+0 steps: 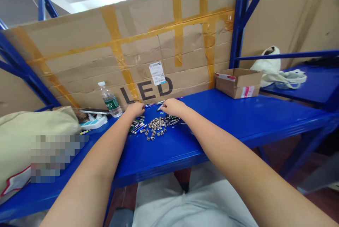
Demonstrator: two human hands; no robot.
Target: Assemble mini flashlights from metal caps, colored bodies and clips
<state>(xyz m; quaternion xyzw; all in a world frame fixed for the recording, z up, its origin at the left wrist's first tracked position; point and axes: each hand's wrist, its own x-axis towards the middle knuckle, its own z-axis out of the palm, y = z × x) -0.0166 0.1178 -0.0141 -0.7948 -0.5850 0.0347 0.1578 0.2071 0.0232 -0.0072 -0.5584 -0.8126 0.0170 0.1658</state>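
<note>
Both my arms reach forward over a blue metal shelf (164, 149). My left hand (135, 109) is curled, knuckles up, at the far edge of a heap of small coloured stick-like parts (137, 126). My right hand (172, 107) is also closed, its fingers pinching something small and silvery near the cardboard wall. Between and just in front of the hands lies a pile of small silver metal pieces (156, 127), with a few metal rings (173, 121) beside my right wrist. What each hand holds is too small to name.
A large taped cardboard sheet marked LED (148, 54) backs the shelf. A water bottle (109, 100), a phone on a white power strip (94, 117) and a beige bag (34, 138) sit at left. An open small carton (238, 83) and a white cloth bag (275, 68) are at right.
</note>
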